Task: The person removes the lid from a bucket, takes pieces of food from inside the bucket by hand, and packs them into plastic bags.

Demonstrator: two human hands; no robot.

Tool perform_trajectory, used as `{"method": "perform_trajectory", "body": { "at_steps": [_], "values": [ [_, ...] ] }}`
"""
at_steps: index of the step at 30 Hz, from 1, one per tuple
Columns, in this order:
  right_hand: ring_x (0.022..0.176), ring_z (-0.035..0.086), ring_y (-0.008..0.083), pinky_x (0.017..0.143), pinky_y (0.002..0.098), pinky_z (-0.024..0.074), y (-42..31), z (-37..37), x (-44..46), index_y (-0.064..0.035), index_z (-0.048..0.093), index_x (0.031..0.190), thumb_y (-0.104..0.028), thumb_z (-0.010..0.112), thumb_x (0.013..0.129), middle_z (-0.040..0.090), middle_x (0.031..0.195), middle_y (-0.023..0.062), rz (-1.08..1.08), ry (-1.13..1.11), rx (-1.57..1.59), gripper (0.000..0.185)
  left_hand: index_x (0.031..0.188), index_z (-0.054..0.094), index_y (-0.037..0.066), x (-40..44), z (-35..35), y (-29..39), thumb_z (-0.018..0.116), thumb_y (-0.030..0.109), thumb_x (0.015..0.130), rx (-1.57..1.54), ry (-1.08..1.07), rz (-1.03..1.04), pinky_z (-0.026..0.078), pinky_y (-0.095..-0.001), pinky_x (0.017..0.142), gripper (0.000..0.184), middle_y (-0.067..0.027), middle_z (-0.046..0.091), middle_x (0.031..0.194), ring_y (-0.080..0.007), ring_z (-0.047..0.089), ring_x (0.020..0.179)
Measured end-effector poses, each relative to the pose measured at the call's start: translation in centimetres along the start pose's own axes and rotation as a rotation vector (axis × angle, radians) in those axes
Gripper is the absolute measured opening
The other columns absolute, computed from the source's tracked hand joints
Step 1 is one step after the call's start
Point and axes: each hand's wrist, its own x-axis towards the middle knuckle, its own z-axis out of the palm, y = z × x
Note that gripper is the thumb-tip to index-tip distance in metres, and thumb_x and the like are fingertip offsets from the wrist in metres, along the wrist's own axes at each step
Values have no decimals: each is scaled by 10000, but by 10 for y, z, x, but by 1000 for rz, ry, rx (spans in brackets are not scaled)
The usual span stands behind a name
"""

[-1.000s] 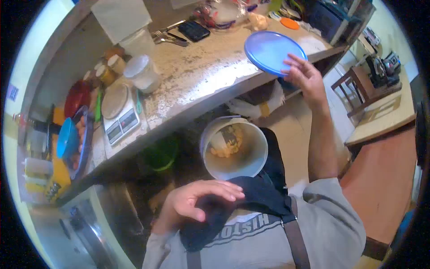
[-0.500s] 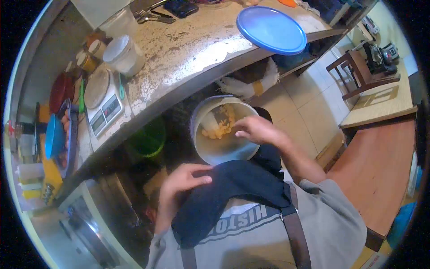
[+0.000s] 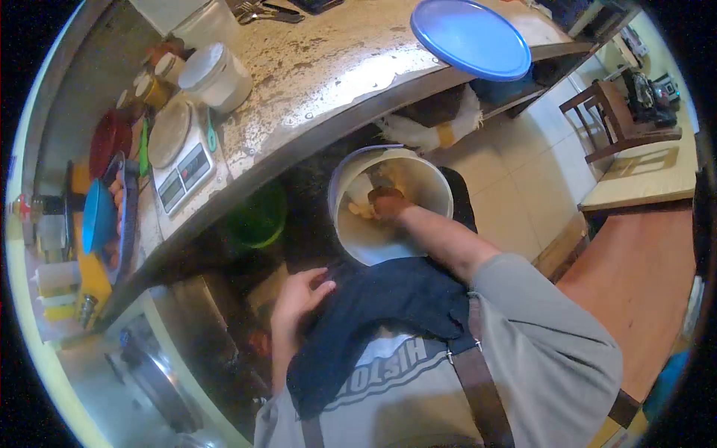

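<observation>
A white bucket [image 3: 441, 187] stands between the counter and my lap, with pale yellow pieces [image 3: 360, 207] at its bottom. Deep inside it is my right hand [image 3: 387, 203], touching or close to the pieces; its fingers are blurred and partly hidden, so its grip cannot be made out. My left hand [image 3: 302, 291] rests beside the black cloth [image 3: 373, 306] on my lap, fingers apart, holding nothing. On the counter's front edge lies a round blue lid [image 3: 472, 39], overhanging it a little.
The counter [image 3: 321, 75] carries a kitchen scale [image 3: 183, 168], a white tub [image 3: 216, 78], jars, cutlery and a tray of eggs beside a blue bowl [image 3: 99, 216]. Below stand a green container [image 3: 261, 220] and a white sack [image 3: 448, 131]. A wooden chair [image 3: 616, 119] is at right.
My right hand has left the blue lid on the counter and gone down into the bucket. My left hand has drawn back a little to the left.
</observation>
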Motion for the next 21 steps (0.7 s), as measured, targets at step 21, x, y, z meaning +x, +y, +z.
{"method": "perform_trajectory", "body": {
  "at_steps": [21],
  "values": [
    [1085,572,330,938,527,386,-8,91,42,-111,634,1127,-393,394,877,617,1151,138,93,-46,265,447,1123,632,44,4,11,-12,747,294,746,94,16,125,506,-304,772,467,-139,688,944,-213,673,855]
  ]
}}
